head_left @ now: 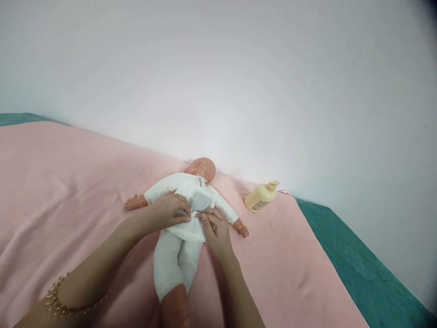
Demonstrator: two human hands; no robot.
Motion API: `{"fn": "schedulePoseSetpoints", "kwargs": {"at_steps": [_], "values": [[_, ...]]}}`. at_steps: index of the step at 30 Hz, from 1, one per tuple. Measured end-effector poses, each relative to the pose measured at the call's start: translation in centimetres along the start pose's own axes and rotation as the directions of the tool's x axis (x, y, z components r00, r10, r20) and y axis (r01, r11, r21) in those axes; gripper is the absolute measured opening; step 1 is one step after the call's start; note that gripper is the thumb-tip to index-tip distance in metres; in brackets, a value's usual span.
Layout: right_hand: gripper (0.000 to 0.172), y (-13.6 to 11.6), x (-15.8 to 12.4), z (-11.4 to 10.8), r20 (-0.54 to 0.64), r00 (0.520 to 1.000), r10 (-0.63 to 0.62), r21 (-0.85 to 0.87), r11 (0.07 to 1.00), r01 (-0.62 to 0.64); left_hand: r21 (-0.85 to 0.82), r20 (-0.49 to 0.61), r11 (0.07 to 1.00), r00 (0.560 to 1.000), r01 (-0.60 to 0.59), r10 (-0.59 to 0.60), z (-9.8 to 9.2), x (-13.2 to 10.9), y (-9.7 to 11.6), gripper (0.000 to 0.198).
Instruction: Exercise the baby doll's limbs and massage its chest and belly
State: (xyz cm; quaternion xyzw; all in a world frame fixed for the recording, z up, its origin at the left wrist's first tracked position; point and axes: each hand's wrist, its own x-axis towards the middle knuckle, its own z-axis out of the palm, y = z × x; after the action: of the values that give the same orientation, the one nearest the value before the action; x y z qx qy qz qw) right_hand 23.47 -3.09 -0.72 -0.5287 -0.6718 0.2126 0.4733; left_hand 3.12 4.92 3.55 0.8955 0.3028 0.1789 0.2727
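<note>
A baby doll (202,171) in a white long-sleeved shirt (189,232) and white trousers (169,266) lies stretched out, arms spread, its head away from me. My left hand (173,210) comes over the doll's waist from the left, its fingers pinched together on the shirt fabric. My right hand (218,230) meets it from the right, thumb and forefinger closed on the shirt close to the left fingertips. A thin dark line shows on the fabric between them; whether it is a tie or a fold, I cannot tell. A short dark mark sits at the shirt's neck.
A pale yellow pump bottle (260,197) stands tilted in view, to the right of the doll. Everything rests on a wrinkled pink cloth (78,182), with a green surface (355,246) showing past its right edge. A white wall (218,82) rises behind.
</note>
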Motion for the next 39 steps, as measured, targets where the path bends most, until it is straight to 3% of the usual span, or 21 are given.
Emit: {"fn": "schedulePoseSetpoints", "kwargs": {"at_steps": [5,8,12,21,23,25,28,29,32,34,39], "values": [[0.021,-1.1,-0.2,-0.8,0.014,0.993,-0.118,-0.073,0.990,0.119,-0.012,-0.013,1.000,1.000,0.015,-0.015,-0.2,-0.3,0.1,0.013],[0.017,-2.7,-0.6,-1.7,0.183,0.965,-0.188,-0.030,0.980,0.196,-0.025,0.003,1.000,1.000,0.012,-0.012,-0.5,-0.4,0.4,0.013],[0.028,-4.6,-1.2,-2.2,0.511,0.857,-0.072,0.089,0.996,0.031,-0.044,0.029,0.998,0.999,0.035,-0.034,-0.8,-0.3,0.7,0.017],[0.034,-4.0,-2.4,1.2,0.670,0.731,-0.127,0.141,0.989,0.042,-0.039,-0.009,0.999,1.000,-0.009,0.009,-0.9,-0.4,1.1,0.015],[0.034,-4.2,-2.4,1.4,0.655,0.743,-0.139,0.164,0.986,0.040,-0.030,-0.009,0.999,1.000,-0.029,0.029,-0.9,-0.3,1.1,0.017],[0.036,-4.6,-2.2,1.0,0.576,0.806,-0.135,0.175,0.984,0.040,-0.012,-0.021,0.998,0.998,-0.056,0.056,-0.9,-0.3,1.1,0.021],[0.035,-4.5,-1.7,-0.1,0.274,0.955,-0.117,0.140,0.987,0.080,0.017,-0.077,0.994,0.991,-0.108,0.109,-0.8,-0.1,1.0,0.028],[0.033,-4.2,-1.5,-0.5,0.144,0.984,-0.107,0.112,0.990,0.092,0.025,-0.103,0.992,0.987,-0.121,0.123,-0.7,-0.1,0.9,0.029],[0.025,-2.4,-0.9,-1.0,-0.116,0.990,-0.074,0.020,0.997,0.077,0.057,-0.172,0.989,0.974,-0.138,0.146,-0.2,0.2,0.6,0.031],[0.026,-1.2,-0.7,-1.0,-0.132,0.990,-0.045,-0.009,0.999,0.044,0.079,-0.202,0.987,0.967,-0.140,0.154,0.2,0.3,0.2,0.031],[0.031,-0.1,-0.6,-0.3,-0.044,0.999,0.023,-0.042,0.999,-0.025,0.097,-0.201,0.987,0.969,-0.127,0.144,1.3,1.0,-0.9,0.028]]}}
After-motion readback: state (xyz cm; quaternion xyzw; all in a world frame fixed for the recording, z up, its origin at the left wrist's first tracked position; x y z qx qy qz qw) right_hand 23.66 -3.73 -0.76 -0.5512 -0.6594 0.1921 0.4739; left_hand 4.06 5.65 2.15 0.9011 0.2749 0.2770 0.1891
